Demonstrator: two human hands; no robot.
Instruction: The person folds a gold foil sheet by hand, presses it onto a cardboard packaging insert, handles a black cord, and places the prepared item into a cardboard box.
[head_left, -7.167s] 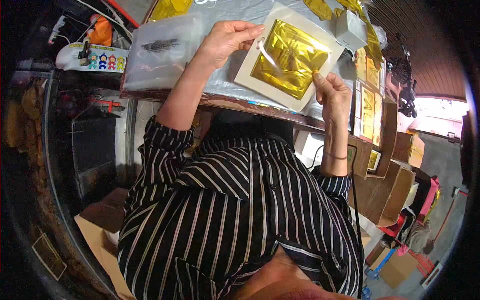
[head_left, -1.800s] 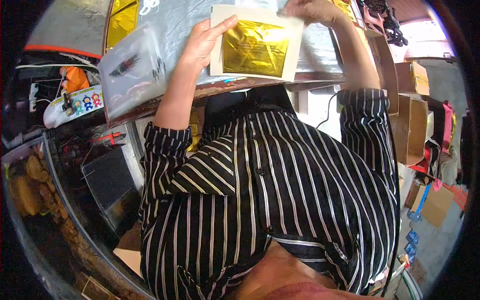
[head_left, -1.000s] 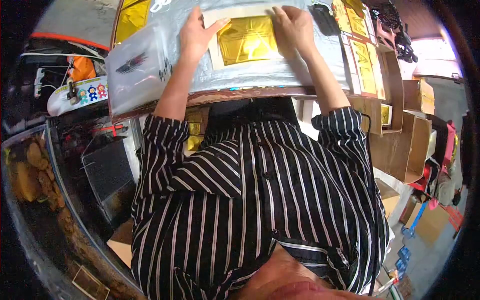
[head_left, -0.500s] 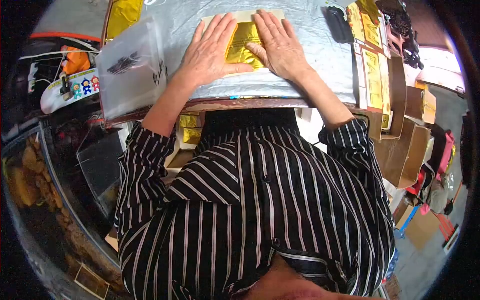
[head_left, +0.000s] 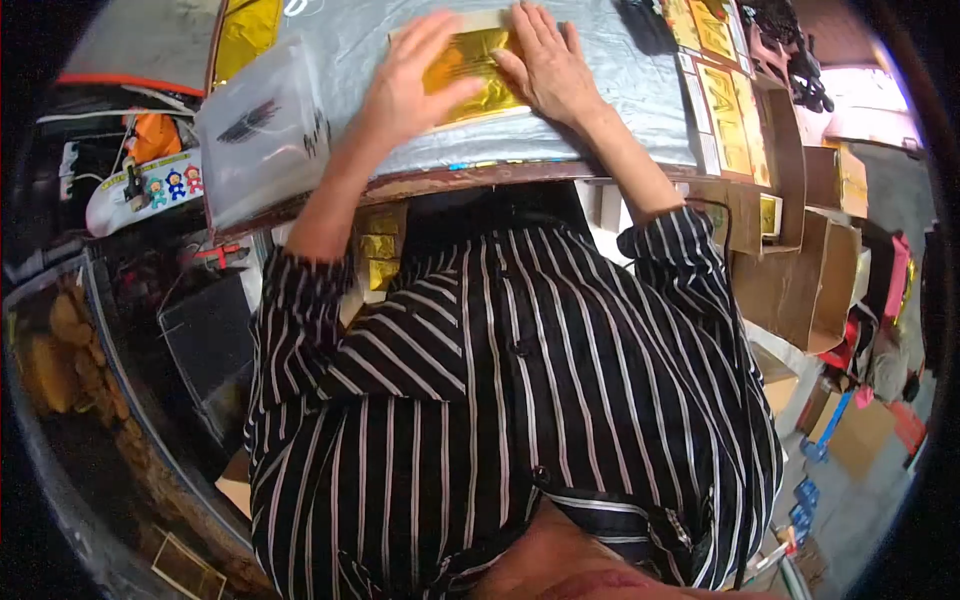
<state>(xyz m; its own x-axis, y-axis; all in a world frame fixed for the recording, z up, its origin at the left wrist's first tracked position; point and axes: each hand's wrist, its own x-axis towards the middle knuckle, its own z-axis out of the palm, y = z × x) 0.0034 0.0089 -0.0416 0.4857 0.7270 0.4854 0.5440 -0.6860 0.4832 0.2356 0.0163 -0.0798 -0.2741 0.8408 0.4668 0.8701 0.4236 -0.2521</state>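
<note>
A shiny gold foil sheet lies on a pale cream sheet on the silvery covered table. My right hand rests flat on its right side, fingers stretched out and thumb over the foil. At the left edge of the foil is my left hand, smeared by motion, its fingers extended and thumb spread. Whether it touches the foil I cannot tell. Neither hand grips anything.
A translucent plastic box stands at the table's left edge, near more gold foil. To the right are a black object and gold-printed packs. Cardboard boxes stand beyond the table's right side.
My left hand has shifted and blurred, apparently lifting from the foil, while my right hand stays flat on it. The whole view has shifted slightly.
</note>
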